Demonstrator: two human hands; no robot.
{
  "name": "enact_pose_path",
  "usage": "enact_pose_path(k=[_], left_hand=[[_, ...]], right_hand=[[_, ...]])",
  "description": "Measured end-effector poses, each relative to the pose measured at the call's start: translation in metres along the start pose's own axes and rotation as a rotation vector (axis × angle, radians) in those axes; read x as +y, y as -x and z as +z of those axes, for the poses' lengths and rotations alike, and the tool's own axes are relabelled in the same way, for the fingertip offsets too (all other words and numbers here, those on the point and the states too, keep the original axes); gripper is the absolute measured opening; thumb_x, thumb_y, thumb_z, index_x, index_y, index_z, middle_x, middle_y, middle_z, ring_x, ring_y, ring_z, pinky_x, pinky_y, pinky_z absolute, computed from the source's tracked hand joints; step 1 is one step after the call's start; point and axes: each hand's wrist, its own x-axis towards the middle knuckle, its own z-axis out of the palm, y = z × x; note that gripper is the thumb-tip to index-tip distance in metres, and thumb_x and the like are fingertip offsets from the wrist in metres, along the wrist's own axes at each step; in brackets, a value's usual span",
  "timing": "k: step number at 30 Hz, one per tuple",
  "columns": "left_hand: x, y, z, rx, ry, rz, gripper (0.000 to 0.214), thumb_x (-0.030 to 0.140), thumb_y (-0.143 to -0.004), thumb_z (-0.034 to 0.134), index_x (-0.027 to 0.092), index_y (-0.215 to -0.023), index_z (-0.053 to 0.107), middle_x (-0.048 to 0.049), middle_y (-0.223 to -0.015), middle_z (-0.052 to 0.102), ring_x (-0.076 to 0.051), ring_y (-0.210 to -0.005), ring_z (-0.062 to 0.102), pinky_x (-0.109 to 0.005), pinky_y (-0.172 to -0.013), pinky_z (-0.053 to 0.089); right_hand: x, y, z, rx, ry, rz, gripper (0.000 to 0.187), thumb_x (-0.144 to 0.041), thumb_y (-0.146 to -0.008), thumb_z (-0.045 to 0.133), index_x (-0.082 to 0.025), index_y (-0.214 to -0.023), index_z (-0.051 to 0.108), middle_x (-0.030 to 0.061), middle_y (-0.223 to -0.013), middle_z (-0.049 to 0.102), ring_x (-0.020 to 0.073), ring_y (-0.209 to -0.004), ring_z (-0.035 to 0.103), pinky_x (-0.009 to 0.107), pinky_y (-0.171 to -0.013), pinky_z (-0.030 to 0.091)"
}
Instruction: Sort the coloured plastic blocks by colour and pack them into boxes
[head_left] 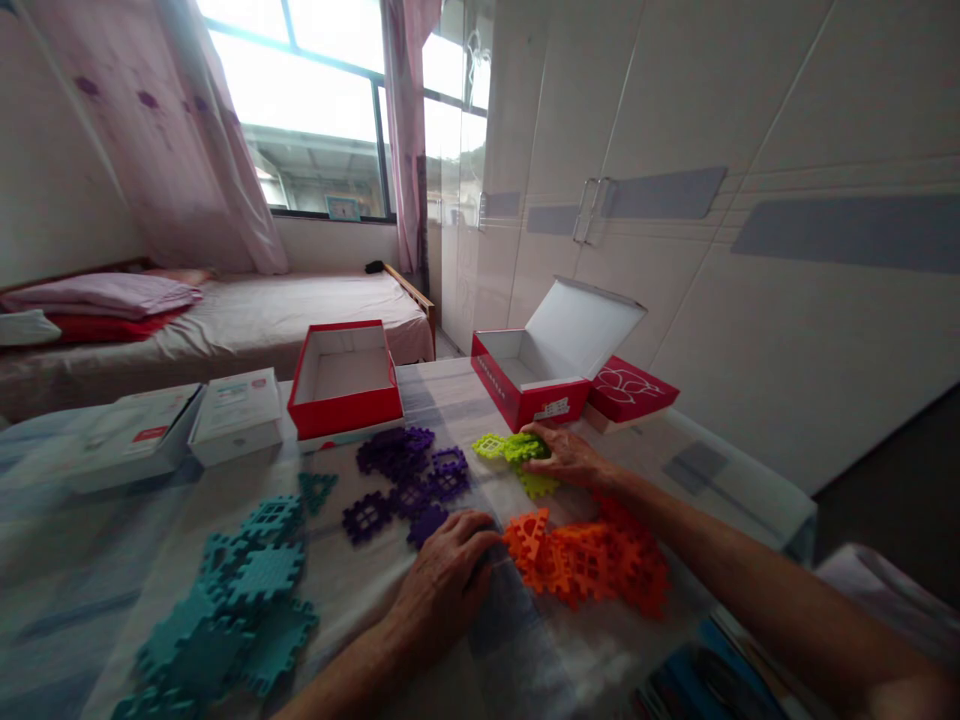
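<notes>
My right hand reaches forward and closes its fingers on the lime-green interlocking tiles near the open red box. My left hand rests curled on the table between the purple tiles and the orange tiles, its fingertips touching the edge of the orange pile. Whether it holds a piece is hidden. A heap of teal tiles lies at the left.
A second red box stands open at the table's middle back, with two white boxes to its left. A red lid lies beside the open box. A bed and a white wardrobe stand behind.
</notes>
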Motion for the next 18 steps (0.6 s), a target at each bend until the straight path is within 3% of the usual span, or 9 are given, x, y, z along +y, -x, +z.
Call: enact_pose_path(k=[9, 13, 18], left_hand=[[0.001, 0.0, -0.001, 0.014, 0.0, 0.006, 0.033, 0.006, -0.077, 0.051, 0.02, -0.105, 0.062, -0.0055, -0.117, 0.059, -0.019, -0.109, 0.053, -0.033, -0.096, 0.045], [0.001, 0.0, -0.001, 0.019, 0.012, 0.007, 0.032, 0.006, -0.078, 0.051, 0.021, -0.105, 0.062, -0.0051, -0.116, 0.06, -0.018, -0.108, 0.053, -0.034, -0.096, 0.044], [0.005, 0.0, -0.004, 0.008, 0.014, -0.009, 0.031, 0.006, -0.078, 0.051, 0.02, -0.104, 0.062, -0.0057, -0.115, 0.06, -0.019, -0.108, 0.053, -0.034, -0.096, 0.045]], right_hand=[[0.004, -0.007, 0.005, 0.127, -0.162, -0.069, 0.036, -0.016, -0.068, 0.053, -0.021, -0.103, 0.058, -0.0014, -0.087, 0.063, 0.0127, -0.075, 0.056, 0.021, -0.068, 0.041], [0.003, -0.009, 0.003, 0.189, -0.248, -0.103, 0.03, -0.014, -0.064, 0.052, -0.02, -0.093, 0.058, -0.0019, -0.082, 0.061, 0.0127, -0.072, 0.055, 0.022, -0.065, 0.041], [0.004, -0.008, -0.005, 0.264, -0.511, -0.079, 0.03, -0.019, -0.063, 0.059, -0.02, -0.092, 0.057, -0.0005, -0.08, 0.06, 0.0128, -0.066, 0.055, 0.023, -0.058, 0.045]])
